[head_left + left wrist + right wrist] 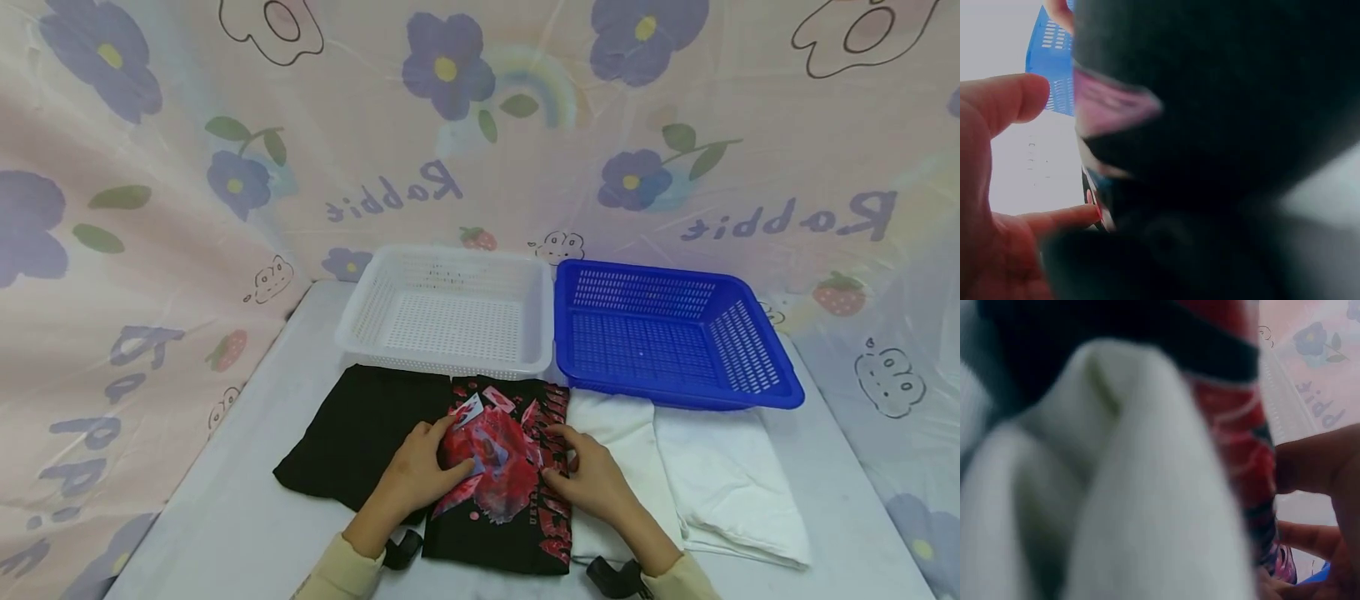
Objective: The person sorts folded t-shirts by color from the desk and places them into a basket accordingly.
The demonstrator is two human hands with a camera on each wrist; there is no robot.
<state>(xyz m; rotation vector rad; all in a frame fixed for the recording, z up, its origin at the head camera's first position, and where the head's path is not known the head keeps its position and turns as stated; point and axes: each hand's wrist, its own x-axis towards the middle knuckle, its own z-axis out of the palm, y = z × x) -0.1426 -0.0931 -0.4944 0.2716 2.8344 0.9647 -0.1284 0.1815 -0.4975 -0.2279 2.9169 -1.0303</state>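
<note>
A folded black garment with a red floral print (502, 467) lies flat on the white table in front of me. My left hand (420, 467) rests on its left side, thumb and fingers spread apart over the print. On the right side, the fingertips of my right hand (596, 483) touch the printed lettering, with the fingers slightly bent. A plain black folded cloth (367, 433) lies against the left edge of the printed one. Two folded white cloths, one near (618, 458) and one farther right (727, 483), lie to the right. Both wrist views are blurred and mostly filled with fabric.
Behind the clothes stand a white plastic basket (442, 363) and, to its right, a blue plastic basket (645, 395), whose front rim overlaps the white cloths in the head view. A patterned curtain (510, 183) hangs behind and along the sides of the table (225, 500).
</note>
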